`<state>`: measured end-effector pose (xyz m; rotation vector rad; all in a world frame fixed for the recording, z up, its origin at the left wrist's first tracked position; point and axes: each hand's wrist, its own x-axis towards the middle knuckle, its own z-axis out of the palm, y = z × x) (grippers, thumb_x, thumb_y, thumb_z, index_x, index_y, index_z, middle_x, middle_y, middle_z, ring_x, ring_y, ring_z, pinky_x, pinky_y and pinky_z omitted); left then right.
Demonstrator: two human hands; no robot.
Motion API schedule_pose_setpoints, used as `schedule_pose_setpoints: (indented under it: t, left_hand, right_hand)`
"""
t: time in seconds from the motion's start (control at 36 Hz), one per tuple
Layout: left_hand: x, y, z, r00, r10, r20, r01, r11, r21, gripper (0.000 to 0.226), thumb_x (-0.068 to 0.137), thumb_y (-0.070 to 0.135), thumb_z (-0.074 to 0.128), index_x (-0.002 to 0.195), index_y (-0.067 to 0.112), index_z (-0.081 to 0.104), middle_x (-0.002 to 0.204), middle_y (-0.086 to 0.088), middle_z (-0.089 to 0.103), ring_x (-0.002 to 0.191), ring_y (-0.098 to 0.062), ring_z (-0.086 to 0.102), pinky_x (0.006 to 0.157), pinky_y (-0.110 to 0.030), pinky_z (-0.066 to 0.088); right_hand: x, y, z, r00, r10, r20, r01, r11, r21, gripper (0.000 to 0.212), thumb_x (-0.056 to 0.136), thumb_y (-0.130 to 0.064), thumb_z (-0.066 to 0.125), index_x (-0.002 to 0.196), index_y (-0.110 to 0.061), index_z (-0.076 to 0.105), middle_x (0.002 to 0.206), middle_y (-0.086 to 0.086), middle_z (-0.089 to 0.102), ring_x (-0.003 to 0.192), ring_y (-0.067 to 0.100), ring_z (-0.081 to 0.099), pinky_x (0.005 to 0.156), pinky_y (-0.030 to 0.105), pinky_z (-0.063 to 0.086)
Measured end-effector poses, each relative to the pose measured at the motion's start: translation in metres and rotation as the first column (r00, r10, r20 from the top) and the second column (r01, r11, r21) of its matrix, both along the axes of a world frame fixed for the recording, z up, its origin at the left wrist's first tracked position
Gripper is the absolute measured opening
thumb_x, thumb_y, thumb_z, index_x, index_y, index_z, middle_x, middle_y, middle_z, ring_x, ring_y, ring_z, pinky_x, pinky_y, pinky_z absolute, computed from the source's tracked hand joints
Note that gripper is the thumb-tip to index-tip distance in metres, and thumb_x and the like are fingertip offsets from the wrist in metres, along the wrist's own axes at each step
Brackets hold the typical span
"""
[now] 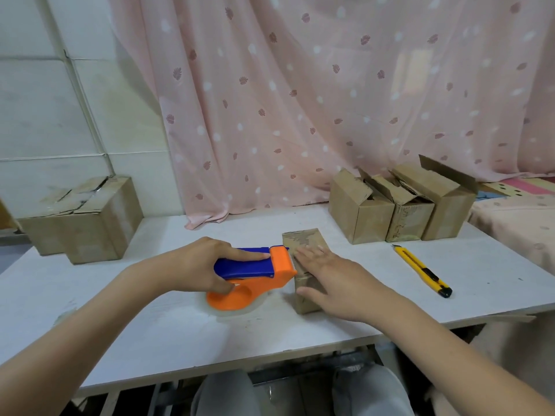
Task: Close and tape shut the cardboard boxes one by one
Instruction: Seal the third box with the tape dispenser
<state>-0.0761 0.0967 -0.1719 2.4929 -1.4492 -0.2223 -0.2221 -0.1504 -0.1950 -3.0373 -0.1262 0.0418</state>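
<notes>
A small closed cardboard box (303, 240) lies in the middle of the white table (168, 331). My right hand (333, 276) presses flat on its top, fingers straight, thumb down the near side. My left hand (198, 265) grips the blue handle of an orange tape dispenser (255, 280), index finger stretched along the handle. The dispenser's toothed front edge meets the box's left top edge. A roll of clear tape sits in the dispenser's lower ring.
Three open cardboard boxes (399, 205) stand in a row at the back right. A yellow utility knife (420, 270) lies right of the box. Two larger taped boxes (87, 217) sit at the back left. A pink curtain (330, 94) hangs behind the table.
</notes>
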Motion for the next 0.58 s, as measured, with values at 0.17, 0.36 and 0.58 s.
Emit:
schedule_pose_setpoints:
  t: [0.17,0.36,0.58]
  left_hand:
    - [-0.002,0.001,0.002,1.0,-0.006,-0.018,0.006,1.0,0.008,0.08,0.083,0.029,0.069,0.129,0.08,0.027,0.102,0.011,0.059,0.085,-0.01,0.053,0.071,-0.022,0.046]
    - [-0.001,0.013,0.012,1.0,-0.006,-0.015,0.007,0.997,0.071,0.085,0.081,0.023,0.069,0.121,0.085,0.027,0.1,0.026,0.056,0.085,-0.003,0.051,0.069,-0.017,0.043]
    - [0.002,0.043,0.012,0.998,0.053,-0.032,-0.05,0.996,0.07,0.084,0.079,0.023,0.069,0.115,0.088,0.029,0.092,0.02,0.056,0.083,-0.005,0.052,0.066,-0.015,0.042]
  right_hand:
    - [-0.001,-0.005,-0.016,0.998,-0.022,0.067,0.025,0.999,-0.045,0.071,0.104,-0.052,0.037,0.161,-0.027,0.003,0.167,-0.011,0.0,0.154,0.01,0.0,0.12,0.024,0.007]
    - [0.0,-0.007,-0.016,0.998,-0.032,0.045,0.034,0.999,-0.04,0.07,0.104,-0.051,0.037,0.161,-0.025,0.005,0.168,-0.008,0.002,0.154,0.012,0.002,0.122,0.027,0.011]
    - [-0.005,0.0,-0.007,0.998,-0.068,0.006,0.067,0.994,0.089,0.065,0.103,-0.045,0.039,0.16,-0.027,0.014,0.167,-0.012,0.007,0.154,0.013,0.003,0.122,0.032,0.016]
